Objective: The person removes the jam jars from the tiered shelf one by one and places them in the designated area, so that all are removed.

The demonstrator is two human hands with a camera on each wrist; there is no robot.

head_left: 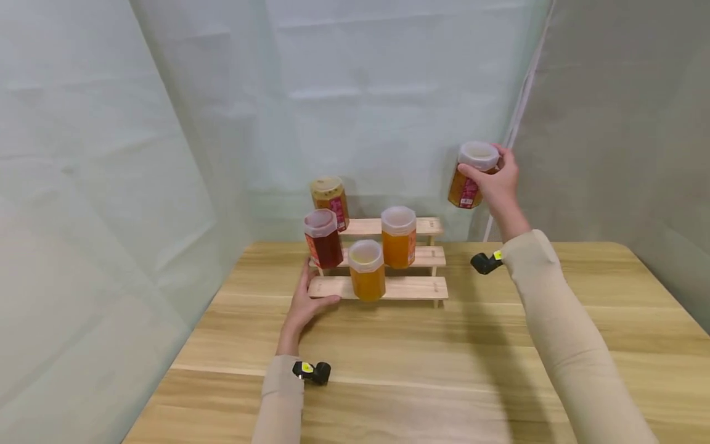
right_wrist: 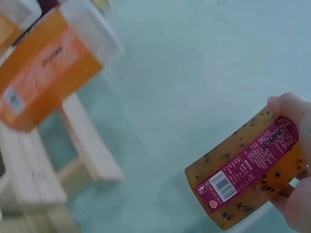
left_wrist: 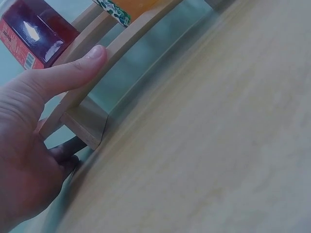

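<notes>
— Well, start with the head view: where is the jar?

— The right hand (head_left: 499, 182) has its grip closed round a speckled jar (head_left: 468, 179), held up in the air, well right of and above the wooden rack (head_left: 413, 288). The left hand (head_left: 305, 302) rests on the worktop (head_left: 444, 370), thumb hooked over the rack's lowest step, fingers along its end.

— And the rack's load?

— Four jars. A dark red jar (head_left: 323, 239) and an orange jar (head_left: 398, 237) on the middle step, an amber jar (head_left: 367, 270) on the lowest, a seeded jar (head_left: 330, 201) on top. All are capped and look full.

— Left wrist view?

— The thumb (left_wrist: 73, 70) presses the edge of the step (left_wrist: 131, 39), the other fingers are tucked by the rack's leg; a bracing grip, I'd say. Keeping that pressure steady should stop the rack shifting.

— Right wrist view?

— The speckled jar (right_wrist: 243, 170) is tilted, pinched near its lid end, showing a magenta label and amber filling flecked with dark seeds. I'd level it and support it lower down, since it looks heavy.
</notes>
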